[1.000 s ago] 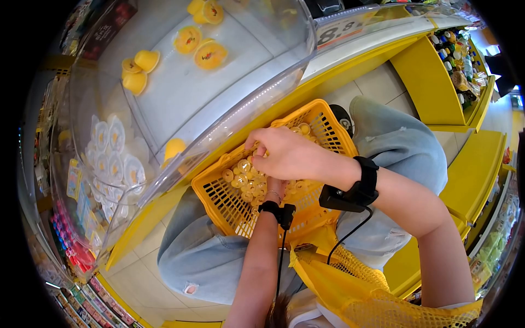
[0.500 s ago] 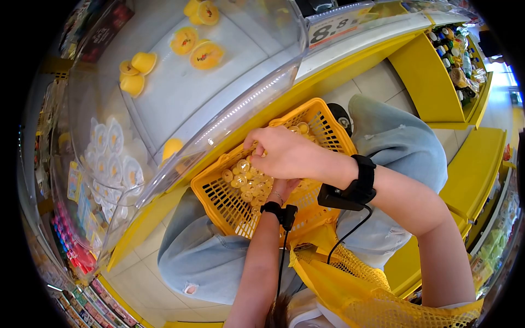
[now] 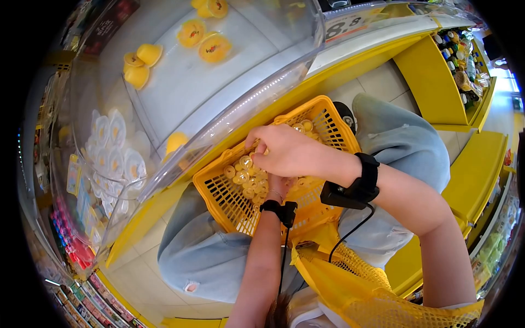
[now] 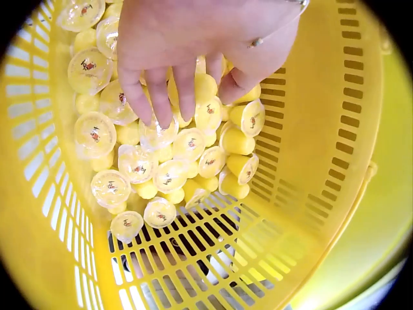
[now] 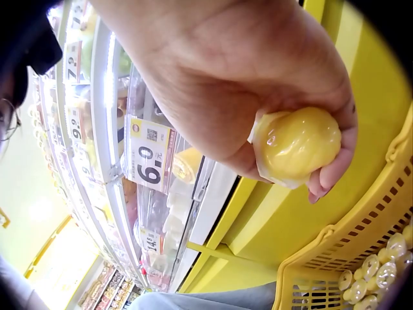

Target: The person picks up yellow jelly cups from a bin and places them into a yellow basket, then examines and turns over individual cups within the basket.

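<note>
A yellow jelly cup (image 5: 300, 143) with a pale rim is held in the curled fingers of my right hand (image 5: 251, 77). In the head view that hand (image 3: 290, 152) is above the yellow basket (image 3: 214, 203), and its cup is hidden there. My left hand (image 4: 206, 39) reaches into the basket (image 4: 316, 129), fingers extended down, their tips on the small cups (image 4: 190, 143) with clear printed lids. From above, my left hand (image 3: 278, 187) is partly covered by the right one.
Beyond the basket stands a clear-walled display bin (image 3: 191, 98) with a few larger yellow cups (image 3: 215, 48) and a pile of pale cups (image 3: 115, 161). Yellow shelving (image 3: 432, 82) is at the right. The basket sits between the person's denim-covered legs (image 3: 202, 257).
The head view has shifted slightly. Both hands keep nearly the same places at the basket, with the left hand's fingers moving a little among the cups.
</note>
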`<state>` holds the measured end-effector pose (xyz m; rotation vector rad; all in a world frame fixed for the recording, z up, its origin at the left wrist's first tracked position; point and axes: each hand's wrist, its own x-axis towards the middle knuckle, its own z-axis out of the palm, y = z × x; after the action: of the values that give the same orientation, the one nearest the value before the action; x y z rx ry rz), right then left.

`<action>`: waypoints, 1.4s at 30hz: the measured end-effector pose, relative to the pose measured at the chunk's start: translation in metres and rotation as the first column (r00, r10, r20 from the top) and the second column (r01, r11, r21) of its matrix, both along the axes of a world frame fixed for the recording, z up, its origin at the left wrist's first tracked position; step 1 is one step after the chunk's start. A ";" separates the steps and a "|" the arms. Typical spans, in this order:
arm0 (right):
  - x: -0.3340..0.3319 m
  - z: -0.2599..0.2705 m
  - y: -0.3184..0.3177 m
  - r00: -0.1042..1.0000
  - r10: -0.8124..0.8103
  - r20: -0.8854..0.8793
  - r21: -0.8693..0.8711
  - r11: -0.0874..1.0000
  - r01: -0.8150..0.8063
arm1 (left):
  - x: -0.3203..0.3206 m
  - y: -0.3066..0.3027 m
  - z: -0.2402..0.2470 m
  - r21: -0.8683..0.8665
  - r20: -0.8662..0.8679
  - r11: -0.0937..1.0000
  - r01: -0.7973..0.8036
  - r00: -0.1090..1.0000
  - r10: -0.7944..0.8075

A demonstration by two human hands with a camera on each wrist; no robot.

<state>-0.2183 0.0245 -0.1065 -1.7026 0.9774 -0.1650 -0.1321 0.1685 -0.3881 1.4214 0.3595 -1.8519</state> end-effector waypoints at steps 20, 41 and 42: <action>-0.001 -0.003 0.002 1.000 0.011 -0.001 0.015 1.000 -0.011 | -0.001 0.002 -0.015 -0.220 0.115 0.976 0.012 0.993 0.014; -0.001 -0.006 0.004 0.999 0.003 0.034 -0.033 0.999 -0.002 | 0.005 -0.024 -0.010 0.154 0.677 0.842 0.518 0.565 -0.472; -0.001 -0.006 0.004 1.000 0.002 0.031 -0.036 0.999 -0.001 | 0.005 -0.025 -0.008 0.167 0.673 0.830 0.532 0.553 -0.490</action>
<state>-0.2190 0.0280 -0.1127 -1.7287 0.9552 -0.2078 -0.1270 0.1437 -0.3960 2.2198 -0.5605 -1.5312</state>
